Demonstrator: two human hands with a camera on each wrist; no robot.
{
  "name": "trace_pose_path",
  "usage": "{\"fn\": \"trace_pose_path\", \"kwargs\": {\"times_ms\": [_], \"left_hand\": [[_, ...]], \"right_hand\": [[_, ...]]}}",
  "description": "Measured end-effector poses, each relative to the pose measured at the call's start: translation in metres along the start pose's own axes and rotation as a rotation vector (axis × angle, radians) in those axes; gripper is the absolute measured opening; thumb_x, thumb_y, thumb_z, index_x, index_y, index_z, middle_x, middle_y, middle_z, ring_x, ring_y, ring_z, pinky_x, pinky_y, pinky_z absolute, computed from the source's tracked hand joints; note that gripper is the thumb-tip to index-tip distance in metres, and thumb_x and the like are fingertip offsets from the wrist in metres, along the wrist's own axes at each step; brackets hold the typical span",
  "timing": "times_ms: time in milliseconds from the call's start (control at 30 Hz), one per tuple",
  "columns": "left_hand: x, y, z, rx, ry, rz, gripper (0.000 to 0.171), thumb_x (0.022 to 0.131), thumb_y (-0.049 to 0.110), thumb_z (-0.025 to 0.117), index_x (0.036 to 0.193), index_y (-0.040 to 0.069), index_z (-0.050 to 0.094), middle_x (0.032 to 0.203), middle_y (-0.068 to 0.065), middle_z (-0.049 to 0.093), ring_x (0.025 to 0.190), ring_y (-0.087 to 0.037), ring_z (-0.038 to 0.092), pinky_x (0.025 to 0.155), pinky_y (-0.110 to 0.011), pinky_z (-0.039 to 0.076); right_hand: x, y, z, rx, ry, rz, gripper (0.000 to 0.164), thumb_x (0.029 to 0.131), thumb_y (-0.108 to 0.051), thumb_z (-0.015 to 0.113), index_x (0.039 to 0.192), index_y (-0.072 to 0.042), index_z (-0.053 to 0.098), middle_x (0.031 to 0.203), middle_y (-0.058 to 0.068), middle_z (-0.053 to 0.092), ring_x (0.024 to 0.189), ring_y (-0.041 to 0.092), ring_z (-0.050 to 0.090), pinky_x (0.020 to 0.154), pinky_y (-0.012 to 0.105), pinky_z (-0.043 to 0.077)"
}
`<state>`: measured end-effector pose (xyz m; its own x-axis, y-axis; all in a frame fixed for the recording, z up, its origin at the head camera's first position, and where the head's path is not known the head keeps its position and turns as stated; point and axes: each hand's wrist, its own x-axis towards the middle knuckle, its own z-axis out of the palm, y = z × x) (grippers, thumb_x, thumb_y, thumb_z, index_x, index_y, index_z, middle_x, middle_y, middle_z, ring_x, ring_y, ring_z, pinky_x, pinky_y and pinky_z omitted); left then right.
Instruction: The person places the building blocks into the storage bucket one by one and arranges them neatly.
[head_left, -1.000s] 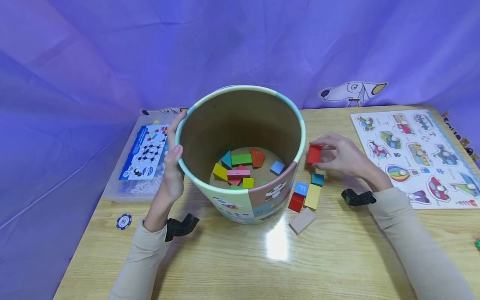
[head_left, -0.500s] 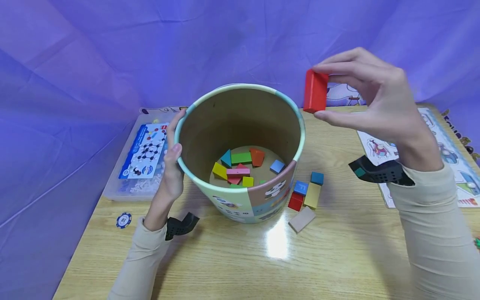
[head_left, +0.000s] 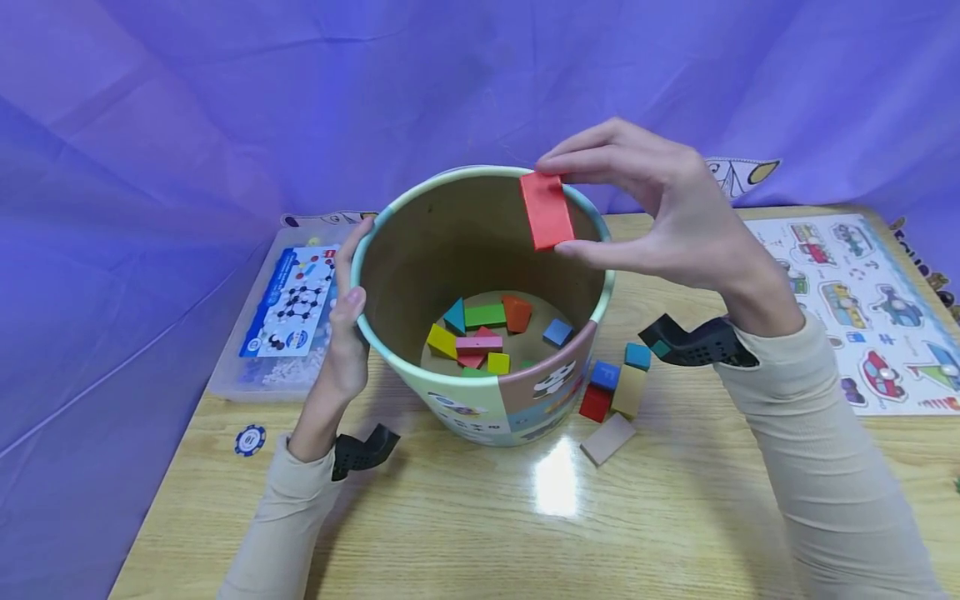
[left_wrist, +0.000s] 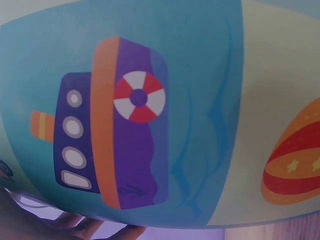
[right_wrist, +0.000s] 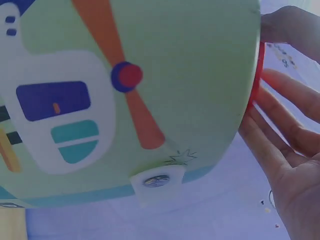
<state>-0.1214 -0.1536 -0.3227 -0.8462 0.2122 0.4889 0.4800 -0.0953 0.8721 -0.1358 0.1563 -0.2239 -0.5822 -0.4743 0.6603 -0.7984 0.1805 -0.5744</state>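
Note:
A large round bucket (head_left: pixel 431 385) with printed pictures stands in the middle of the table, several coloured wooden blocks on its floor. My left hand (head_left: pixel 348 333) holds its left side, thumb near the rim and fingers along the outer wall; the left wrist view shows the boat print and a few fingers (left_wrist: pixel 85 225). My right hand (head_left: pixel 667 208) pinches a red rectangular block (head_left: pixel 547 210) by its ends, thumb below and fingers above, over the bucket's right rear rim. In the right wrist view the bucket wall hides most of that block (right_wrist: pixel 258 80).
Right of the bucket lie several blocks, among them a yellow block (head_left: pixel 627 392) and a bare wood block (head_left: pixel 608 439). A picture puzzle board (head_left: pixel 892 350) is at the right. A clear plastic box (head_left: pixel 281 383) and a poker chip (head_left: pixel 250 440) sit at the left.
My right hand has lifted the red block from the table beside the bucket, then carried it left to above the rim. The left hand stays on the bucket.

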Motion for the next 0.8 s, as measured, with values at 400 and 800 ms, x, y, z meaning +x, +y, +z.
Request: {"fn": "trace_pose_path", "kwargs": {"times_ms": [400, 800], "left_hand": [[-0.001, -0.001, 0.001, 0.011, 0.012, 0.022, 0.076, 0.092, 0.053, 0.038, 0.153, 0.012, 0.021, 0.155, -0.008, 0.025, 0.138, -0.032, 0.029, 0.111, -0.055, 0.028], [0.0, 0.001, -0.003, 0.014, 0.033, 0.002, 0.076, 0.091, 0.053, 0.038, 0.153, 0.013, 0.022, 0.152, -0.008, 0.028, 0.136, -0.032, 0.03, 0.11, -0.053, 0.03]], "right_hand": [[-0.011, 0.001, -0.009, 0.151, 0.012, -0.003, 0.053, 0.065, 0.025, 0.073, 0.115, 0.012, 0.065, 0.115, 0.015, 0.061, 0.11, 0.027, 0.058, 0.097, 0.032, 0.051], [-0.075, 0.041, -0.029, -0.069, -0.054, 0.178, 0.053, 0.068, 0.02, 0.075, 0.117, 0.002, 0.066, 0.115, 0.004, 0.063, 0.106, 0.011, 0.061, 0.095, 0.018, 0.048]]}}
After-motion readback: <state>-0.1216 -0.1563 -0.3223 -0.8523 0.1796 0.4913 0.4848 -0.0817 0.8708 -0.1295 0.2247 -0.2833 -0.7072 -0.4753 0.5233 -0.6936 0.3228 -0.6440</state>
